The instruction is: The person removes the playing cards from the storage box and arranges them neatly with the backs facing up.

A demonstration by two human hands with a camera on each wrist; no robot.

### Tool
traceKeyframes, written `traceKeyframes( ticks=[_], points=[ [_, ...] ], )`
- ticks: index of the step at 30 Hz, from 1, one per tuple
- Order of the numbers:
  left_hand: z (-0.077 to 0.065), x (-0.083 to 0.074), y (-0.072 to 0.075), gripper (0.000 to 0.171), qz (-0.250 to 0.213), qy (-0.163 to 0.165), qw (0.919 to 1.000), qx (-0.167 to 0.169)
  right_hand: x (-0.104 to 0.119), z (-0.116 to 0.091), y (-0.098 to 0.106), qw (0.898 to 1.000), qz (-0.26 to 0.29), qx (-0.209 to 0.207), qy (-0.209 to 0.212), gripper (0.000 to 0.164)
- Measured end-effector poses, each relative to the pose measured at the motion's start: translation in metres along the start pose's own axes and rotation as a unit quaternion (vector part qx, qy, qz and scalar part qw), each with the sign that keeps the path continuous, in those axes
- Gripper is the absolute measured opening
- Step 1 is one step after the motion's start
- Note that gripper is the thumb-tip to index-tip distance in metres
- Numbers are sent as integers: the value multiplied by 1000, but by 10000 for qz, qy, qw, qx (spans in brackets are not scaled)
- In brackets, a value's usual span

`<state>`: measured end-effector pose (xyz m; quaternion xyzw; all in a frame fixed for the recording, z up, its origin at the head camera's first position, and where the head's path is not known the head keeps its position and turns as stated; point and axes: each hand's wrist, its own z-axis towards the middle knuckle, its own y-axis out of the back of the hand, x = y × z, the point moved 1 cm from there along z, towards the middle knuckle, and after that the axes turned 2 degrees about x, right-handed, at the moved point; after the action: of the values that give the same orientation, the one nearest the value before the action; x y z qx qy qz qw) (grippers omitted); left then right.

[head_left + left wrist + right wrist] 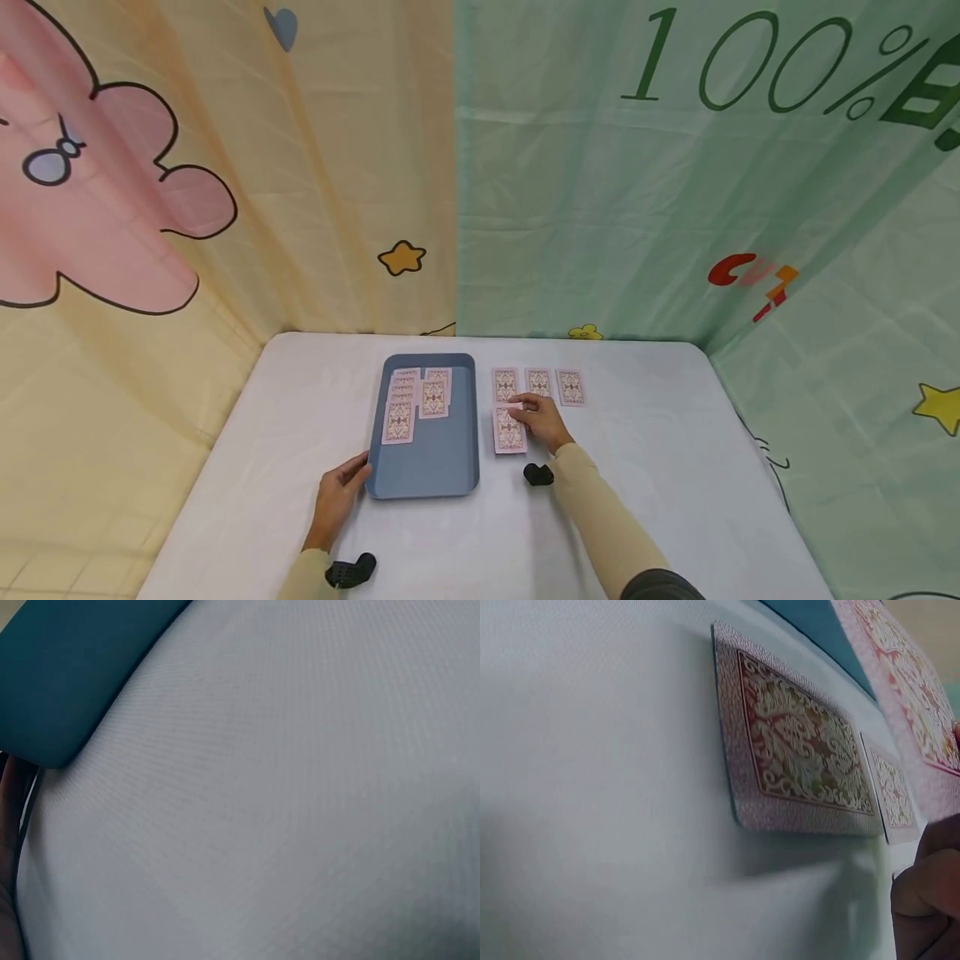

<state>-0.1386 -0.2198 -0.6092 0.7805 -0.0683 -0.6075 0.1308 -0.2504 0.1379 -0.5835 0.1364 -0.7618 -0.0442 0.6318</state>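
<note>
A blue tray [450, 467] lies on the white table [645, 467] and holds two overlapping columns of patterned, face-down cards [411, 402]. My left hand [341, 493] rests against the tray's near left corner [52, 712] with relaxed fingers. Right of the tray, three cards [538, 382] lie in a row, with one more card [509, 433] in front of them. My right hand [542, 421] is over these cards and pinches a card [911, 690], lifted at an angle above the flat card [799, 754].
Printed cloth walls [675, 208] close in the table at the back and on both sides. Black wrist cameras [351, 572] sit on both forearms. The table's rounded back corners show at left and right.
</note>
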Motion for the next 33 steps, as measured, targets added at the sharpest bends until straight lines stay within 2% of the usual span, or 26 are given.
traceKeyframes(
  ticks=[5,23,28,33],
  points=[
    [0,-1,0,41,45,19,10000,-31,-6,1,11,9998,92,-199,-27,23],
    [2,0,0,40,-18,-49,10000,-23,-23,0,57,9985,32,-440,-338,25],
    [2,2,-1,40,6,-62,10000,-77,-24,-2,62,9979,-200,-464,-409,25],
    [2,2,-1,40,54,-63,9999,-89,-27,-2,61,9985,-258,-405,-262,28]
  ],
)
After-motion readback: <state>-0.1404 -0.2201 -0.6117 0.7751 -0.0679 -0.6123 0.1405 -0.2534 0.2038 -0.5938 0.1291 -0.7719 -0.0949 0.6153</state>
